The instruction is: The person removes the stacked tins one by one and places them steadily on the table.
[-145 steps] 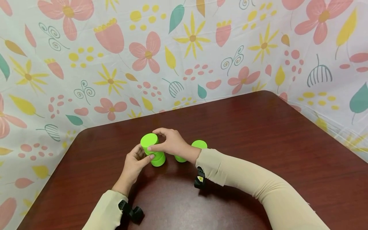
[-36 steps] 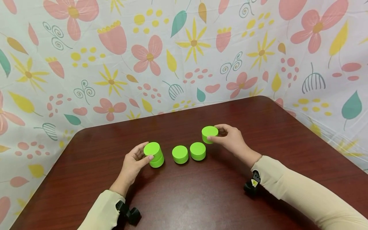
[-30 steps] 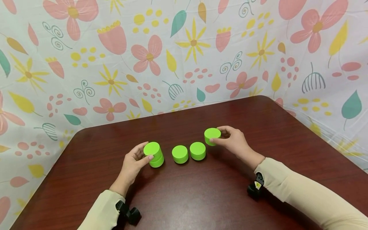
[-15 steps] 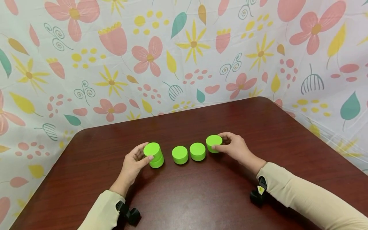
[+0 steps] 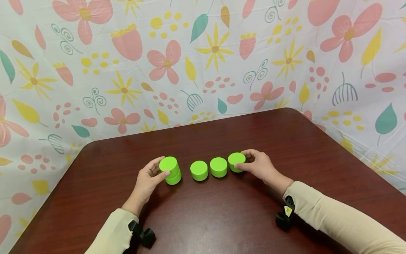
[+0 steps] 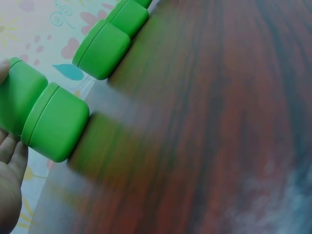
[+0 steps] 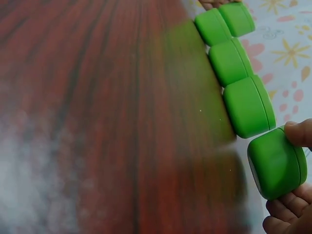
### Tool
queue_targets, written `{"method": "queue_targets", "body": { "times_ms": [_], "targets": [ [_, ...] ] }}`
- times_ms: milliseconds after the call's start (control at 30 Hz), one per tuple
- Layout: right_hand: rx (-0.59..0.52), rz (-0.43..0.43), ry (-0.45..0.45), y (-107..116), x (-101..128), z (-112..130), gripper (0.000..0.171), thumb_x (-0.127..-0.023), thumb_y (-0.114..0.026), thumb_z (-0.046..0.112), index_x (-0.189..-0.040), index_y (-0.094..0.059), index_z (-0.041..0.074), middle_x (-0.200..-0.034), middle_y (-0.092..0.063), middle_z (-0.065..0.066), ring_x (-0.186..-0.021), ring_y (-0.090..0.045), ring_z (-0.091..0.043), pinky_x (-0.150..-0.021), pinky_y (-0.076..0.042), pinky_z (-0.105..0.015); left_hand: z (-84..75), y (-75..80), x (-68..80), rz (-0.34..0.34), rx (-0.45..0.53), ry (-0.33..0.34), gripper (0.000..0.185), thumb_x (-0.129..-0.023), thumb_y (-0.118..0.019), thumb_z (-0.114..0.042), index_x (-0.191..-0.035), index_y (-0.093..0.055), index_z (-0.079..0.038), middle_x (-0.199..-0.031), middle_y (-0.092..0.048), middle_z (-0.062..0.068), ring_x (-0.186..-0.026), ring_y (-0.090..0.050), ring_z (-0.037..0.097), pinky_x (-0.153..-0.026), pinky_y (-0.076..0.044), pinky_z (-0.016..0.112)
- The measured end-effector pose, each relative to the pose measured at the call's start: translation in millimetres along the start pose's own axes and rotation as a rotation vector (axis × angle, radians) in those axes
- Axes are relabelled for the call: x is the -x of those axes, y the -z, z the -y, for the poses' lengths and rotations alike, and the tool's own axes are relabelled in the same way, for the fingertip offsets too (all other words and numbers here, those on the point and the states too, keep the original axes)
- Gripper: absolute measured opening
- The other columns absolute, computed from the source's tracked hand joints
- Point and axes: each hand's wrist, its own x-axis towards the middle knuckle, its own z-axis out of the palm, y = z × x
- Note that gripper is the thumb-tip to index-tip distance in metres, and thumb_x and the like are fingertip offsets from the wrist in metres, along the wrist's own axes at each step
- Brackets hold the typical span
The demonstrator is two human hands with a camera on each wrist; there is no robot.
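Looking down from the head view, you've got five green jars on a shiny reddish-brown table (image 5: pixel 215 211): a stack of two, then three singles in a row. The left hand (image 5: pixel 147 181) is clamped on the top jar (image 5: pixel 169 165) of that stack, thumb on the near side, with the bottom jar (image 5: pixel 173 179) sitting on the table under it. Next come the left single (image 5: pixel 199 171) and right single (image 5: pixel 218 168), just beside each other, nobody touching them. The right hand (image 5: pixel 260 165) has the end jar (image 5: pixel 236 163) pinched between thumb and fingers, right next to that row. So the hands are well apart, both gripping something. Beige sleeves (image 5: pixel 111 231), black wrist gear (image 5: pixel 142 234) and a flowery cloth (image 5: pixel 203 63) behind it all. Over on the left wrist view, the stack's at the left edge, thumb up top, fingers wrapping below, and the singles run off toward the upper corner. Right wrist view has the end jar tipped a bit, a pale sliver of its underside showing; left hand's mostly cut off up top.
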Motion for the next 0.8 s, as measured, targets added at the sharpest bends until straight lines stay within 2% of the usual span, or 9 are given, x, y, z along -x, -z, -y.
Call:
{"method": "queue_targets", "body": {
  "times_ms": [267, 567, 800],
  "targets": [
    [-0.012, 0.015, -0.016, -1.0, 0.9, -1.1, 0.054, -0.073, -0.078, 0.024, -0.116, -0.057, -0.002, -0.103, -0.064, -0.015, -0.093, -0.06, -0.023, -0.067, -0.048, -0.024, 1.3, 0.3, -0.9, -0.006, -0.001, 0.006, 0.054, -0.081, -0.068, 0.001, -0.131, -0.048, -0.001, -0.124, -0.055, 0.021, -0.099, -0.059, 0.004, -0.081, -0.048, 0.018],
    [-0.021, 0.014, -0.018, -1.6, 1.8, -4.2, 0.054, -0.073, -0.079, 0.023, -0.115, -0.057, -0.003, -0.104, -0.064, -0.016, -0.093, -0.061, -0.023, -0.069, -0.049, -0.023, 0.9, -0.7, 0.4, -0.003, 0.007, 0.007, 0.054, -0.081, -0.067, 0.002, -0.131, -0.047, 0.0, -0.121, -0.057, 0.015, -0.098, -0.059, 0.004, -0.08, -0.048, 0.018],
    [-0.013, 0.018, -0.033, 0.2, 2.3, -5.1, 0.056, -0.072, -0.079, 0.023, -0.116, -0.057, -0.003, -0.106, -0.064, -0.016, -0.095, -0.061, -0.024, -0.07, -0.049, -0.024, -0.2, -0.2, 0.0, 0.005, -0.002, 0.0, 0.053, -0.082, -0.066, 0.002, -0.131, -0.047, 0.0, -0.125, -0.054, 0.021, -0.099, -0.058, 0.003, -0.081, -0.048, 0.018]
  ]
}}
